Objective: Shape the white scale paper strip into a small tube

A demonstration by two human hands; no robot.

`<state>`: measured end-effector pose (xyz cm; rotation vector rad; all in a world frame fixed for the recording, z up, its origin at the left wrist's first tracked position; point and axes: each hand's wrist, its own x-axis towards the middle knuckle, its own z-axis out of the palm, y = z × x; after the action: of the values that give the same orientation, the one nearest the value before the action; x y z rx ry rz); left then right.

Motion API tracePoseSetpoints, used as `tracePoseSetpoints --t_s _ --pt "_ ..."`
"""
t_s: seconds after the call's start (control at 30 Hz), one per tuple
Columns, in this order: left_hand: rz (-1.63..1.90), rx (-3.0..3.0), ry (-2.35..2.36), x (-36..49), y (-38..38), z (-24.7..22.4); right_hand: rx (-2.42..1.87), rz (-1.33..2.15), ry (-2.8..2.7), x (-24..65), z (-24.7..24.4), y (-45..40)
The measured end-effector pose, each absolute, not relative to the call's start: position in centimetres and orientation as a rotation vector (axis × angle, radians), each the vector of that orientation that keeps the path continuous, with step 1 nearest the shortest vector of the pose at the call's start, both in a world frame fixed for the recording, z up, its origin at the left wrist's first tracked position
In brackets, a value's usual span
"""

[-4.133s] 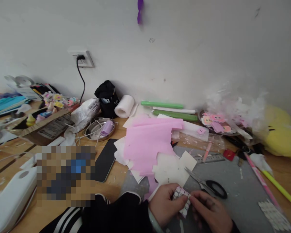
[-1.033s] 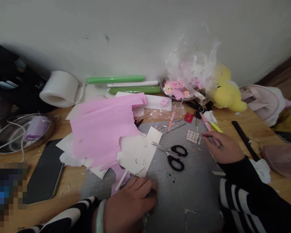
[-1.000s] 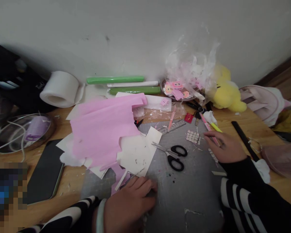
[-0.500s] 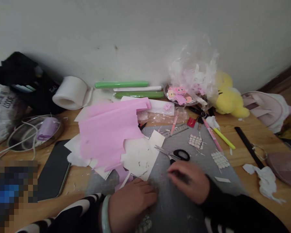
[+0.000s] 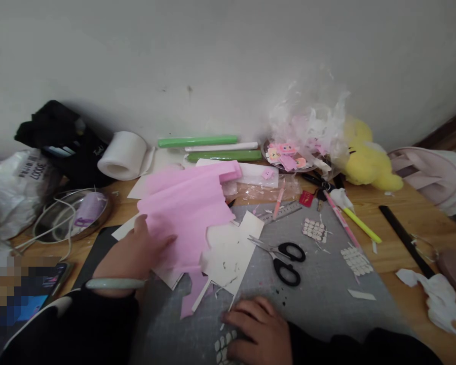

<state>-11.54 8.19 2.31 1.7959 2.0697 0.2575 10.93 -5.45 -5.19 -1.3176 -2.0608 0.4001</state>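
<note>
My left hand [image 5: 131,248] reaches over the left edge of a pink sheet of paper [image 5: 190,203], thumb and fingers apart, some fingertips touching it. A pale bracelet [image 5: 116,284] circles that wrist. Low in the middle, my right hand [image 5: 260,327] lies with its fingers spread on the grey cutting mat [image 5: 319,304], partly over a small piece with rows of whitish blocks [image 5: 222,347]. Black-handled scissors [image 5: 278,267] rest partly opened above it. White paper [image 5: 224,253] sticks out from beneath the pink sheet, and pink and white offcuts lie near it.
Along the wall stand a toilet roll [image 5: 123,154], green rolls [image 5: 224,156] and a plastic bag [image 5: 307,111] over a dish of pink cutouts. A yellow plush toy [image 5: 368,162] sits at right. Two more block pieces, a ruler [image 5: 285,210] and pens are on the mat's right side.
My left hand has gone from the mat's front up and left to the pink sheet. My right hand has moved down and left, away from the scissors. The view has shifted slightly.
</note>
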Motion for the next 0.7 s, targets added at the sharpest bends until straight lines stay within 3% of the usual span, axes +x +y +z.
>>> tracePoseSetpoints --t_s 0.13,0.3,0.37,0.53,0.7 --pt "0.34 1.672 2.043 -11.6 8.9 2.0 -1.191 0.44 -2.077 11.2 -4.9 -5.3" --pt "1.353 1.241 1.603 -10.6 8.7 3.8 -1.228 0.561 -1.943 11.2 -5.4 -5.4" --pt "1.564 0.941 1.435 -9.8 8.5 4.2 -1.185 0.58 -1.936 11.2 -5.6 -5.3" --pt "1.462 0.082 1.362 -7.6 7.8 4.3 -1.181 0.555 -1.891 10.8 -5.8 -5.3" --pt "1.204 0.101 1.41 -5.8 6.5 4.4 -1.138 0.564 -1.927 10.3 -7.0 -5.8"
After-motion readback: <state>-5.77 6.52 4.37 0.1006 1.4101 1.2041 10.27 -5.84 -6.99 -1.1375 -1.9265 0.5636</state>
